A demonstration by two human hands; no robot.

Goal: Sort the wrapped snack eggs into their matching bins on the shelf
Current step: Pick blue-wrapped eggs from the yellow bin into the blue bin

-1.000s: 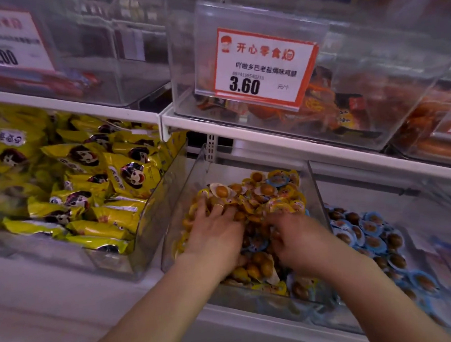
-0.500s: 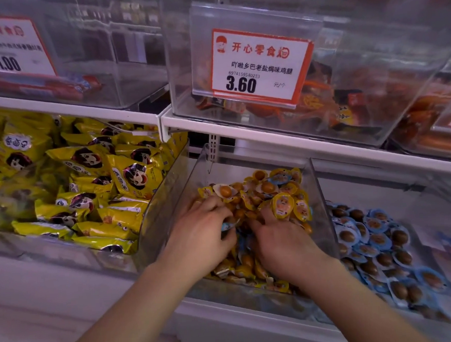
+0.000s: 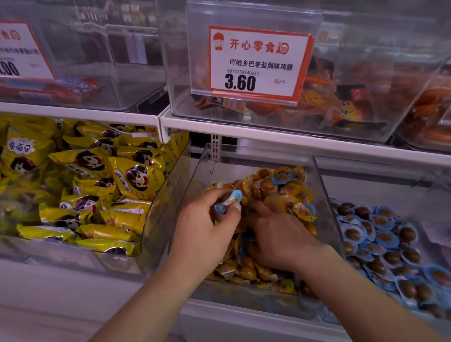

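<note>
Here, a blue-wrapped egg [image 3: 227, 204] is pinched between the thumb and curled fingers of the left hand [image 3: 207, 230], just above the yellow-wrapped eggs [image 3: 273, 191] heaped in the middle bin [image 3: 323, 191]. The right hand [image 3: 278, 236] is pressed palm-down into that heap, its fingertips buried among the wrappers, so its grasp cannot be told. More blue-wrapped eggs [image 3: 387, 243] are piled in the bin just to the right, while yellow packets [image 3: 88, 192] are stacked in the bin on the left.
</note>
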